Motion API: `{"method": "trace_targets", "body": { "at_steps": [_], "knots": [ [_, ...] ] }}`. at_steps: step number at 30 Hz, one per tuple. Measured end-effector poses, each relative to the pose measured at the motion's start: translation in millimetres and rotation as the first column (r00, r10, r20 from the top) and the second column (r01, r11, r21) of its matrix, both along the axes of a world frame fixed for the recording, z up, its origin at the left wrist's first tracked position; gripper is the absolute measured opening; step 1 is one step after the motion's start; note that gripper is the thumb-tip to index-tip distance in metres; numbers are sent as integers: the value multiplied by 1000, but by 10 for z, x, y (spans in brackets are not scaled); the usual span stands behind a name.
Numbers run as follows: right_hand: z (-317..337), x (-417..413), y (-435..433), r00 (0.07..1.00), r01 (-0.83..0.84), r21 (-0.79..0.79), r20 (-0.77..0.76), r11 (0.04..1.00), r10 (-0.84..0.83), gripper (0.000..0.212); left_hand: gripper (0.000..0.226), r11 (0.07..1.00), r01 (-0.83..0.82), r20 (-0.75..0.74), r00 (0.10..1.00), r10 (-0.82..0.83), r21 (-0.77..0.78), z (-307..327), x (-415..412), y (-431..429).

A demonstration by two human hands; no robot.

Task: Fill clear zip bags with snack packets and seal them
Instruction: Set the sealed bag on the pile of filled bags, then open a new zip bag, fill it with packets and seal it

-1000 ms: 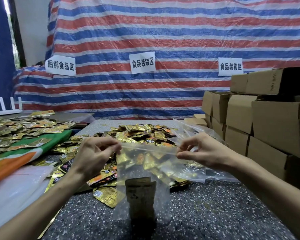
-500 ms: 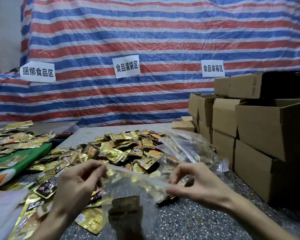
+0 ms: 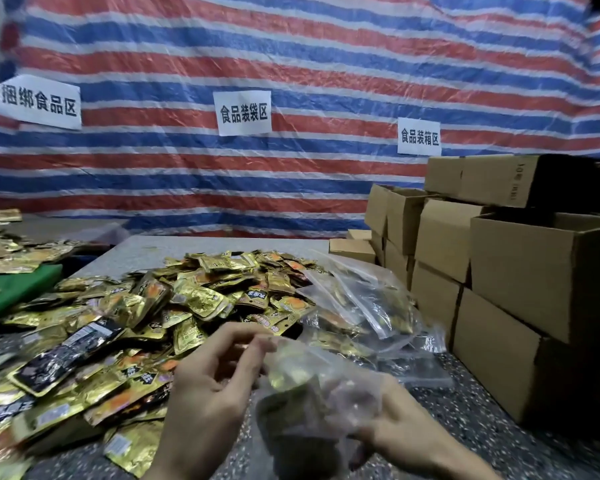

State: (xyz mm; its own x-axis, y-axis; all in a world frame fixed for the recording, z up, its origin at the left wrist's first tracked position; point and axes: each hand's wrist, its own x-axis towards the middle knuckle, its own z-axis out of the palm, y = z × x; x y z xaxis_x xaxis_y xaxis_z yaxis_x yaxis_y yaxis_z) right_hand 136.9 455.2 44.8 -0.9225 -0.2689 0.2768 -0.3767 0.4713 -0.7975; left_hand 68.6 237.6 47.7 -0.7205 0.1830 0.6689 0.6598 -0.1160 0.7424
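Right hand partly behind blurry zip bag

1. Glossy gold foil: snack packets, nine o'clock.
2. Clear wrinkled plastic film: zip bag, six o'clock.
3. Matt brown cardboard: boxes, three o'clock.
4. Dull speckled stone: tabletop.
5. Woven plastic, faint sheen: tarp, twelve o'clock.

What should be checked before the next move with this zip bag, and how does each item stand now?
1. Left hand pinches the zip bag at its top edge: ok.
2. Right hand holds the bag's lower right side: ok.
3. Snack packets inside the bag: ok, gold and dark ones show through.
4. Bag sealed along its whole top: cannot tell, blurred.
5. Filled bags lie to the right as a drop spot: ok.
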Motion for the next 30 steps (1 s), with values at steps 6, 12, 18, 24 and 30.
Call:
{"method": "trace_targets", "body": {
  "at_steps": [6, 12, 18, 24, 30],
  "knots": [
    [845, -464, 534, 947, 313, -192, -13, 930, -321, 17, 33, 995, -37, 47, 998, 41, -89, 18, -275, 187],
    [1640, -1290, 797, 748, 490, -460, -214, 741, -628, 18, 21, 984, -61, 36, 997, 68, -166, 73, -474, 391],
    [1581, -2211, 1074, 446, 798, -192, -447, 571, -775, 8, 17, 978, -77, 14, 997, 81, -193, 123, -589, 458],
    [812, -2572, 1262, 619, 469, 596, 304, 652, -724, 67, 16, 965, -94, -13, 995, 94, -243, 147, -651, 363],
    [954, -2544, 1239, 658, 572, 563, 119, 597, -743, 57, 15, 946, -113, 21, 992, 126, -303, 2, -672, 97]
  ]
}}
